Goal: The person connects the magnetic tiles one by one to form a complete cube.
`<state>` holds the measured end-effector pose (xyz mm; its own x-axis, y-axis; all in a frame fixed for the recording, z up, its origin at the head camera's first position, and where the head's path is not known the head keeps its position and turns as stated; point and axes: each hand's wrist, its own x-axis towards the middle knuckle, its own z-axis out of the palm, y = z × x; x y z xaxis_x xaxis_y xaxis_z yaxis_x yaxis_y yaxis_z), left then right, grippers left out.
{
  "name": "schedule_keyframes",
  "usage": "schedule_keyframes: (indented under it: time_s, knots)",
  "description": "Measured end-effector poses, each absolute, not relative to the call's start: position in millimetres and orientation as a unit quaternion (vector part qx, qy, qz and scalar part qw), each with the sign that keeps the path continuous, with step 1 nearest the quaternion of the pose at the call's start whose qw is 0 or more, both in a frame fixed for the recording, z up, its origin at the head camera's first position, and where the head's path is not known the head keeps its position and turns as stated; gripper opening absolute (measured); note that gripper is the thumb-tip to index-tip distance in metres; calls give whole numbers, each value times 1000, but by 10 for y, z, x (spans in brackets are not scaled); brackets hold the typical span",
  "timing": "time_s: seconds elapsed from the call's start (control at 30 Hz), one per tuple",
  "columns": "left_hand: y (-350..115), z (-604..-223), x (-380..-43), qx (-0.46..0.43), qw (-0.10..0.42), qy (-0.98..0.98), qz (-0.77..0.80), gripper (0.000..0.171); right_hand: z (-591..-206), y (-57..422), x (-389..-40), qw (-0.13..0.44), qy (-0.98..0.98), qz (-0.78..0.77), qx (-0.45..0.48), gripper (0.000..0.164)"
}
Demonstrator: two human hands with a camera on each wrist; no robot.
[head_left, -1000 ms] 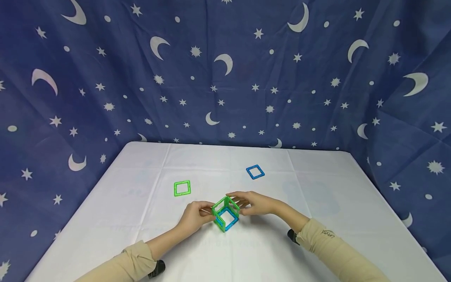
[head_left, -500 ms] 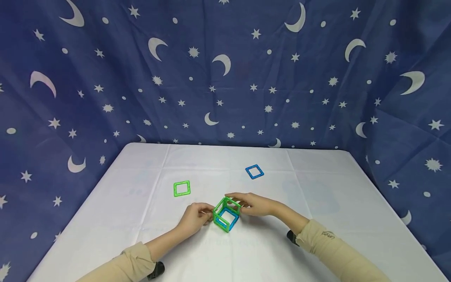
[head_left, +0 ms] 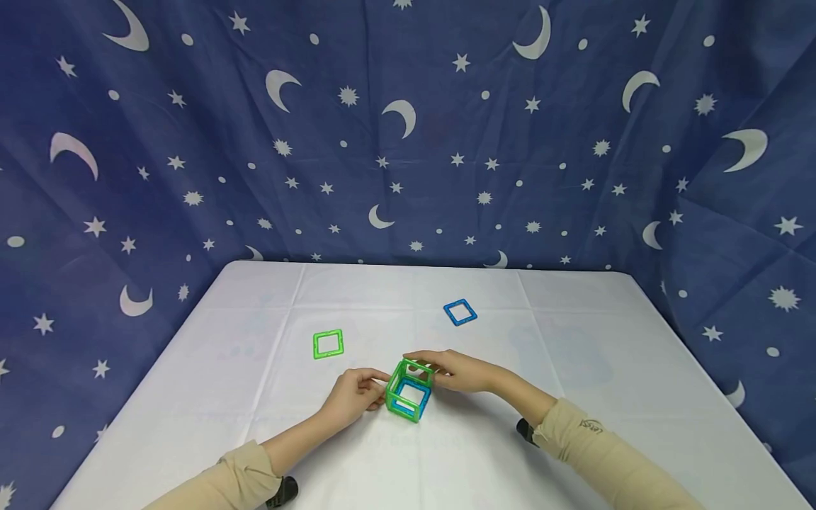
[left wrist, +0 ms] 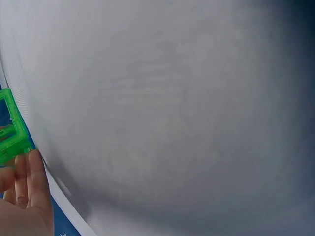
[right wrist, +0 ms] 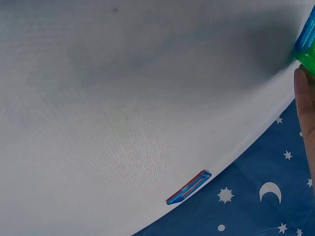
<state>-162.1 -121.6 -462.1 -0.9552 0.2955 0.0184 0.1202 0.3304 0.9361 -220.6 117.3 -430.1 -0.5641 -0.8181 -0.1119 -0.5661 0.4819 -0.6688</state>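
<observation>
Between the hands, near the middle of the table in the head view, stands an open-topped box of magnetic tiles (head_left: 403,412). Green square frames rise as sides from a blue square base (head_left: 416,383). My left hand (head_left: 350,397) touches its left side; the left wrist view shows straight fingers (left wrist: 39,182) against a green tile (left wrist: 18,129). From the far right, my right hand (head_left: 462,372) holds the box, some fingers behind the back tile and the thumb by the right corner. The right wrist view catches one finger (right wrist: 303,101) below a green corner (right wrist: 309,60).
A loose green square tile (head_left: 315,346) lies flat beyond the left hand. Farther back and to the right lies a loose blue square tile (head_left: 467,321). White cloth covers the table (head_left: 574,425), and a blue star-and-moon curtain (head_left: 433,198) hangs behind it.
The tile box has turned, its front corner swinging to the right. My left fingers have loosened from the left corner to a light touch. Both loose tiles stay put.
</observation>
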Motion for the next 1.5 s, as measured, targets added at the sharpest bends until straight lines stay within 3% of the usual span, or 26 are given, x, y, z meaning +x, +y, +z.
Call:
schedule_keyframes:
  time_s: [0.3, 0.73, 0.93, 1.17, 1.5]
  knots:
    - [-1210, -4601, -1699, 104, 100, 821, 552, 12, -4267, 1133, -2218, 216, 835, -298, -408, 51]
    - [-1115, -4603, -1772, 76, 99, 854, 505, 23, -4275, 1131, -2213, 202, 838, -295, -412, 50]
    - [-1035, -4624, -1808, 107, 87, 857, 497, 28, -4302, 1128, -2214, 205, 838, -295, -411, 49]
    - [-988, -4649, -1852, 125, 61, 862, 488, 18, -4317, 1094, -2204, 183, 838, -293, -422, 46]
    - [-972, -4695, -1871, 113, 42, 865, 486, 13, -4435, 1025, -2229, 121, 896, -254, -344, 14]
